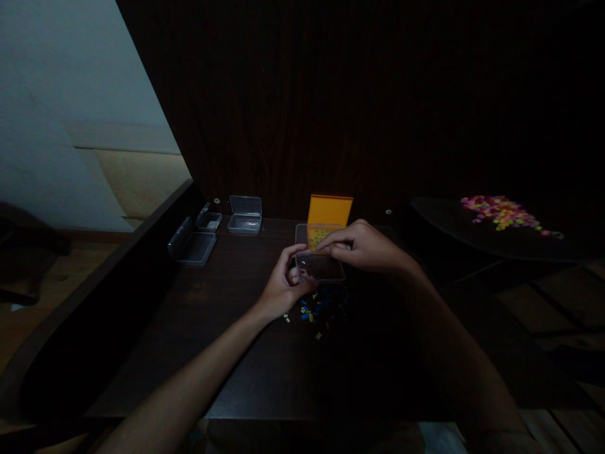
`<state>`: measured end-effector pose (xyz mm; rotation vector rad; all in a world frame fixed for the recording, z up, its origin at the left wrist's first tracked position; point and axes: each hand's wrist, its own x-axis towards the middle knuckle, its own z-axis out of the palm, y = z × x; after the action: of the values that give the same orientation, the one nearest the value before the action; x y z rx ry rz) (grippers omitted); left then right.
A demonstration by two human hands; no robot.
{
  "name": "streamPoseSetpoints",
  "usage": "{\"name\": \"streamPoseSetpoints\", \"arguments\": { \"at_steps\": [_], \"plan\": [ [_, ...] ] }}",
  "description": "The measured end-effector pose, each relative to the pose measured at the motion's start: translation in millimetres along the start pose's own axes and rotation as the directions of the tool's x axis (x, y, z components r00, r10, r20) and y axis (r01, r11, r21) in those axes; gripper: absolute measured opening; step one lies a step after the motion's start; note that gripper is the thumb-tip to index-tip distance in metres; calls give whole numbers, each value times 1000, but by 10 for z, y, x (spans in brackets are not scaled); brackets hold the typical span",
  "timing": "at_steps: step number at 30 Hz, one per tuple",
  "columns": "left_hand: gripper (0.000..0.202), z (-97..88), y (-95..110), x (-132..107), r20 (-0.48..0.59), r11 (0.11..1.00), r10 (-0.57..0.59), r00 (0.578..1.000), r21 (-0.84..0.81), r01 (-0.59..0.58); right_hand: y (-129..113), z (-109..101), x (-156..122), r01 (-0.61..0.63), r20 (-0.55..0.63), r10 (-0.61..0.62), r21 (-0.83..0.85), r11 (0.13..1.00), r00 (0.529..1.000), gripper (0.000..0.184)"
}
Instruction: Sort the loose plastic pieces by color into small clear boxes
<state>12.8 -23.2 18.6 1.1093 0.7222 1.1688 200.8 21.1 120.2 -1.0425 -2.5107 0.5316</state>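
Note:
My left hand grips a clear plastic box by its left side, thumb along the near edge. The box's hinged lid is raised at the back. Over the box's far right part, my right hand has its fingers drawn together; whatever they may hold is too small and dark to make out. Just behind stands an open yellow box with green pieces in it, partly seen through the clear lid. Below the clear box lies a loose pile of small blue and pale yellow pieces.
Several open clear boxes stand at the back left, among them one box against the dark back panel and another box by the side wall. At the right, a dark raised surface carries a heap of pink and yellow bits.

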Motion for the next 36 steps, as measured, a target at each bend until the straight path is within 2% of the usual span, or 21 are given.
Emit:
{"name": "streamPoseSetpoints", "arguments": {
  "at_steps": [5,7,8,9,10,11,12,13,14,16,18,21,23,25,29,31,36],
  "plan": [
    [69,-19,28,8,-10,1000,23,1000,9,-23,30,-21,-100,-72,-160,85,81,994,984,28],
    [67,-24,26,15,-14,999,44,999,14,-44,67,30,-132,-112,-266,148,146,983,952,25],
    [67,-28,21,20,-16,998,53,998,16,-52,101,71,-149,-125,-348,184,186,975,919,23],
    [67,-32,15,25,-18,998,60,998,19,-60,150,120,-167,-139,-467,235,231,963,853,21],
    [67,-38,8,32,-19,998,66,998,21,-66,210,178,-189,-146,-601,303,296,944,740,21],
    [67,-45,1,38,-21,997,74,997,23,-73,280,243,-217,-142,-670,367,366,920,646,21],
    [67,-53,-6,46,-26,996,80,996,26,-79,355,312,-250,-140,-683,424,432,891,594,19],
    [68,-62,-11,53,-33,996,84,996,31,-83,429,384,-289,-144,-670,473,485,862,571,17],
    [69,-70,-15,60,-45,996,86,995,35,-85,497,457,-335,-158,-633,507,525,837,585,17],
    [69,-86,-19,74,-82,995,86,993,47,-82,600,598,-436,-215,-531,526,538,815,664,18],
    [67,-99,-21,85,-120,995,93,989,54,-87,651,717,-531,-288,-413,503,479,829,760,20],
    [65,-116,-22,97,-154,992,119,981,61,-111,659,836,-611,-379,-237,461,320,868,855,22],
    [64,-126,-18,103,-175,990,133,975,74,-122,638,874,-615,-391,-174,434,235,890,884,22],
    [64,-137,-11,110,-194,988,139,971,87,-124,599,892,-596,-347,-173,376,178,921,910,21],
    [63,-165,1,130,-218,986,148,965,103,-129,459,918,-565,-130,-195,138,55,990,971,16],
    [64,-178,0,139,-218,985,153,964,113,-131,382,947,-566,-67,-180,67,5,998,981,12],
    [64,-197,-16,150,-220,978,173,960,153,-141,316,1050,-566,-31,-175,26,-30,999,984,10]
  ]
}}
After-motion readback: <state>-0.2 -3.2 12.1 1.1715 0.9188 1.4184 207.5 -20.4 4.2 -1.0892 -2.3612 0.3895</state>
